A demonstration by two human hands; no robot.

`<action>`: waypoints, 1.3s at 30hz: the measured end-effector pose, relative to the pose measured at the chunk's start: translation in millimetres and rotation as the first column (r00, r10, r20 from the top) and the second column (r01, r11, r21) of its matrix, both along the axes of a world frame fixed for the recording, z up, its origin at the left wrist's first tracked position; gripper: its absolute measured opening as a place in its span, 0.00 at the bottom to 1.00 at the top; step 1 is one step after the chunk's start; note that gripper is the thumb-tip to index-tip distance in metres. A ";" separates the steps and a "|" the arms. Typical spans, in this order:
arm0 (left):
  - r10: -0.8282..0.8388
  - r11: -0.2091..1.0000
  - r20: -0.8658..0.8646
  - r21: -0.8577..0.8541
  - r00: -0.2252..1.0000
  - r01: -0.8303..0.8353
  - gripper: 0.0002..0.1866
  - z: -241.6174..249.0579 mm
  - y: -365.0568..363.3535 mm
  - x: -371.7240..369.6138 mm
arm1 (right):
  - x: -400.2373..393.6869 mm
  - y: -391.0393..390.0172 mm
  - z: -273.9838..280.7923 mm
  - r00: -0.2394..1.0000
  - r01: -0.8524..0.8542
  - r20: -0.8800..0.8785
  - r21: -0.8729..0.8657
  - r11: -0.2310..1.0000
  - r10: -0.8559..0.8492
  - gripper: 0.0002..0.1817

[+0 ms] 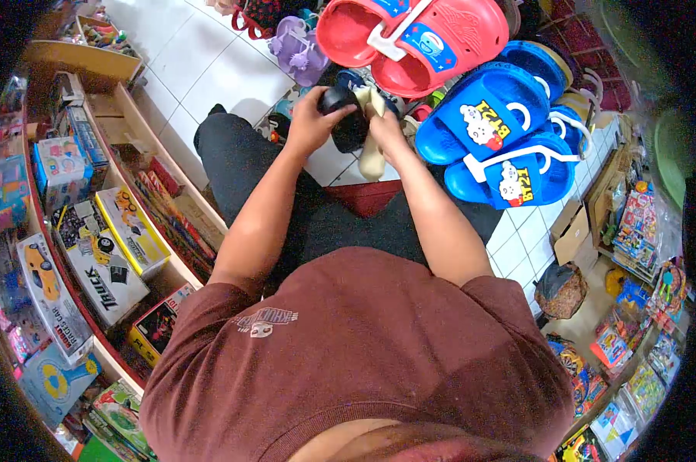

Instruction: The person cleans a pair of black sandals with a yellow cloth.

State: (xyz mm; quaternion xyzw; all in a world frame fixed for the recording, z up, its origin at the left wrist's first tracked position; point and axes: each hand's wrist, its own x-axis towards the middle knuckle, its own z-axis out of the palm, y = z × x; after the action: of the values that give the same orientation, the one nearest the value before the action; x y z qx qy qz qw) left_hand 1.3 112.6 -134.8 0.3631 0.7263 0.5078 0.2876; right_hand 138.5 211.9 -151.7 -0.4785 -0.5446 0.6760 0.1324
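My left hand [311,123] is closed around a black shoe [346,127], its thumb lying across the side. In my right hand [386,129] is a cream-coloured shoe [372,160], gripped with the fingers partly hidden behind it. The two shoes are side by side in front of my knees. Red clogs [459,35] hang just above my right hand, and blue slippers [482,115] hang close to its right. Below my hands, more footwear lies on the tiled floor, partly covered by my arms.
Shelves on the left hold boxed toys, among them a truck box [101,266]. Purple clogs [298,50] lie ahead on the white tiles [209,69]. Packaged toys [640,219] and a cardboard box [571,231] stand at the right.
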 end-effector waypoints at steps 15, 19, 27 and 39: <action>0.346 0.922 -0.059 -0.162 0.936 -0.351 0.28 17.6 0.2 -13.8 | 0.7 -12.0 -6.6 0.961 -0.242 -0.019 0.431 0.869 0.277 0.24; 0.579 0.791 0.402 -0.067 0.710 -0.608 0.25 10.7 -3.5 -25.0 | 5.1 -19.2 13.8 0.865 -0.385 0.162 0.820 0.423 0.475 0.38; 0.474 0.877 0.567 -0.233 0.673 -0.421 0.33 -1.7 -11.8 -31.3 | 11.2 -29.0 45.2 0.793 -0.603 0.335 0.552 0.576 0.509 0.49; 0.174 0.973 0.835 -0.064 0.521 -0.223 0.35 8.3 -32.3 -36.7 | 9.3 -21.1 71.1 0.864 -0.420 -0.345 -0.092 0.903 0.367 0.33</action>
State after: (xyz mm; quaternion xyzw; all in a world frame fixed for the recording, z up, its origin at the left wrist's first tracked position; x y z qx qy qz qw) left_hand -35.4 80.3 -126.6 -0.0003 0.5246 0.6669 0.5292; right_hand 147.8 190.8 -80.6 -0.2504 -0.5446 0.7995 0.0380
